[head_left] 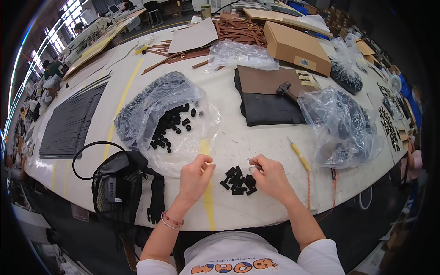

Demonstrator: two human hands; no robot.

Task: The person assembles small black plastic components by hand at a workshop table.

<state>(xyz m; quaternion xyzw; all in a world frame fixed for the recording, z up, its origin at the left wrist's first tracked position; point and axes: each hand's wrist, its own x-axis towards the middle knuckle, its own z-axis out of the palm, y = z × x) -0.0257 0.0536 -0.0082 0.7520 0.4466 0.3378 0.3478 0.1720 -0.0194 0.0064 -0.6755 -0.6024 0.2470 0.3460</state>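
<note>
My left hand (195, 179) hovers over the near side of the table, thumb and forefinger pinched together. Whatever sits in that pinch, if anything, is too small to name. Across from it, my right hand (271, 178) is closed around a small metal tool with thin tips (251, 161), mostly hidden by the fingers. Between both hands lies a loose pile of short black rectangular pieces (237, 182), nearest to the right hand. Beyond the left hand, small black round pieces (170, 123) spill from an open clear plastic bag (153, 107).
A yellow-handled tool (300, 156) with an orange cord lies right. A black mesh bag (119, 188) sits at the left edge. Farther off are a hammer (285, 89) on brown and black sheets, a filled plastic bag (341, 126), a cardboard box (295, 48) and brown strips (238, 32).
</note>
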